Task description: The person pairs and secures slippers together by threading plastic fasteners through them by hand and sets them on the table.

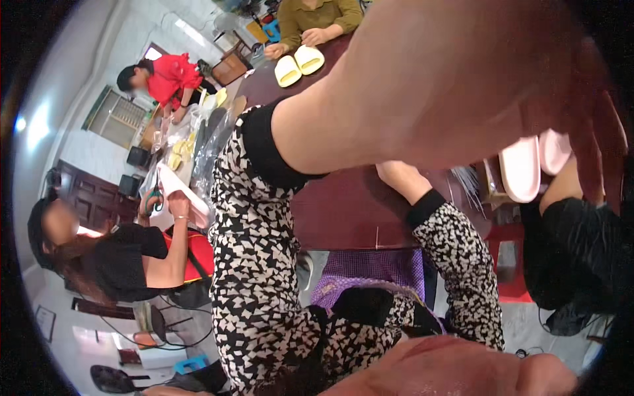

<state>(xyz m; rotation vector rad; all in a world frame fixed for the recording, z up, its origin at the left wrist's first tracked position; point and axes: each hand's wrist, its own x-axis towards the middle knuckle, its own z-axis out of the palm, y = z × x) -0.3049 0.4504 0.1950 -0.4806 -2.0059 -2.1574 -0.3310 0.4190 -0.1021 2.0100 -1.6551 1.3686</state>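
My left hand (489, 79) is raised very close to the camera and fills the upper right. Its blurred, shadowed fingers stretch down at the right edge, apart, and I see nothing in them. Farther down, my right hand (403, 181) is over the dark red table (343, 214); its fingers are hidden behind my left hand. Both arms wear black-and-white patterned sleeves. To the right of my right hand lies a bundle of thin grey strips (466, 188). Beyond it are two pale pink slippers (520, 170), partly covered by my left hand.
A pair of pale yellow slippers (288, 71) sits at the table's far side before a person in olive. At left, a person in black holds scissors (155, 197) and a pink piece (178, 188). Another in red stands behind. A red stool (514, 264) is at right, beside someone's dark-clothed arm.
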